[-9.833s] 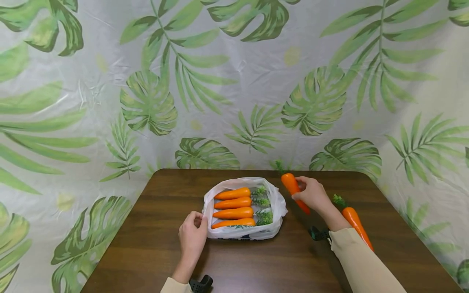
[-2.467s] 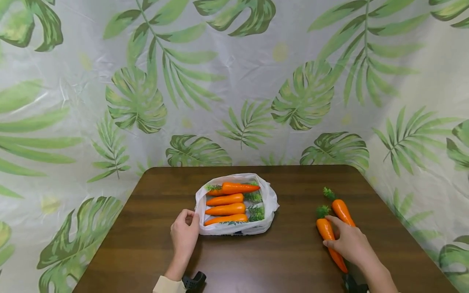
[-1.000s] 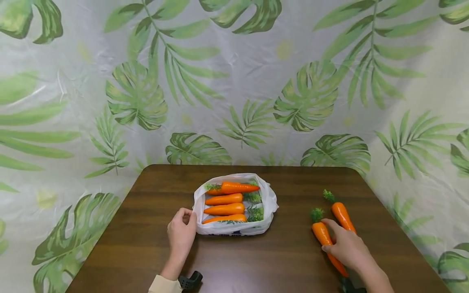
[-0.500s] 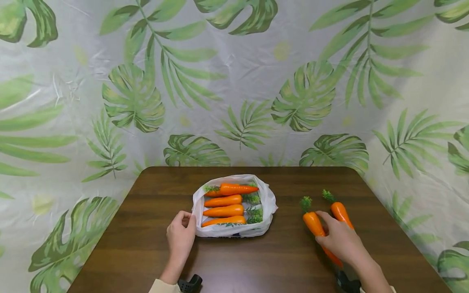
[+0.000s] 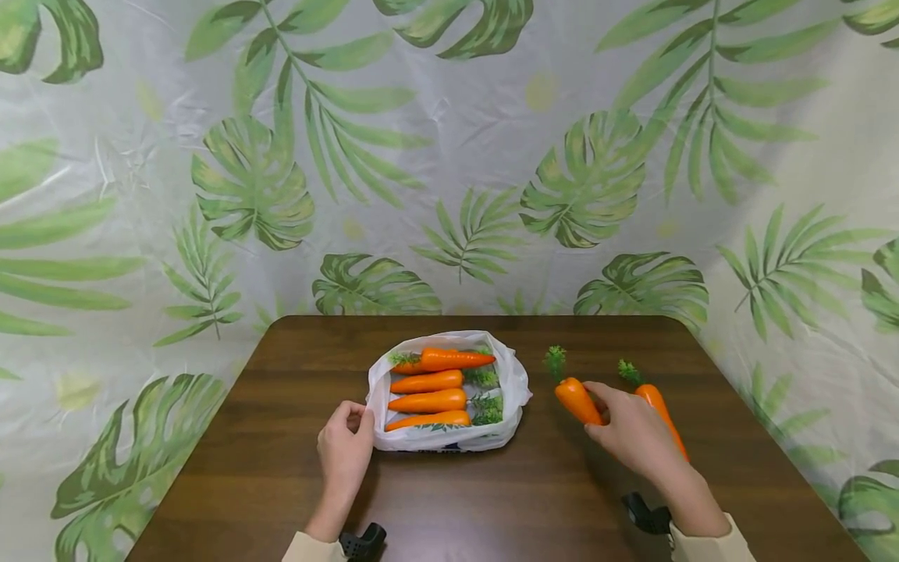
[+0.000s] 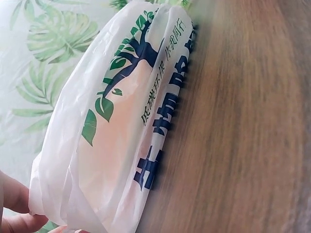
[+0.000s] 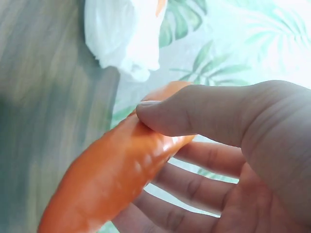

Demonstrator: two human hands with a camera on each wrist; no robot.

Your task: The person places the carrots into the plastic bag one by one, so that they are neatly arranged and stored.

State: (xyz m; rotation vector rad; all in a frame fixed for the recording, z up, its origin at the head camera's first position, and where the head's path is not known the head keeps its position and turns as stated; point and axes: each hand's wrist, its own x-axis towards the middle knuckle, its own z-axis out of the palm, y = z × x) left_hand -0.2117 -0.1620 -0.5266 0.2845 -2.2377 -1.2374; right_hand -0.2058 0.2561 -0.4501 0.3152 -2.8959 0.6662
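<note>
My left hand (image 5: 346, 445) pinches the left rim of a white plastic bag (image 5: 518, 390), which lies open on the table. Printed leaves and dark blue characters mark the bag's side (image 6: 121, 121) in the left wrist view. Inside it lie several orange carrots (image 5: 428, 401) side by side, leafy ends right. Across the farthest one rests another carrot (image 5: 456, 359), turned the other way. Right of the bag, my right hand (image 5: 639, 433) holds a carrot (image 5: 577, 400) between thumb and fingers, its leafy top pointing away. The right wrist view shows the thumb pressed on this carrot (image 7: 107, 174).
One more carrot (image 5: 660, 406) lies on the table behind my right hand, partly hidden by it. The brown wooden table (image 5: 477, 507) ends at a leaf-patterned sheet (image 5: 449, 156) hanging behind it.
Since the oldest frame, a reversed carrot has come to lie on top in the bag. Over the last second my right hand has lifted another carrot leftward toward the bag. The left hand keeps its grip.
</note>
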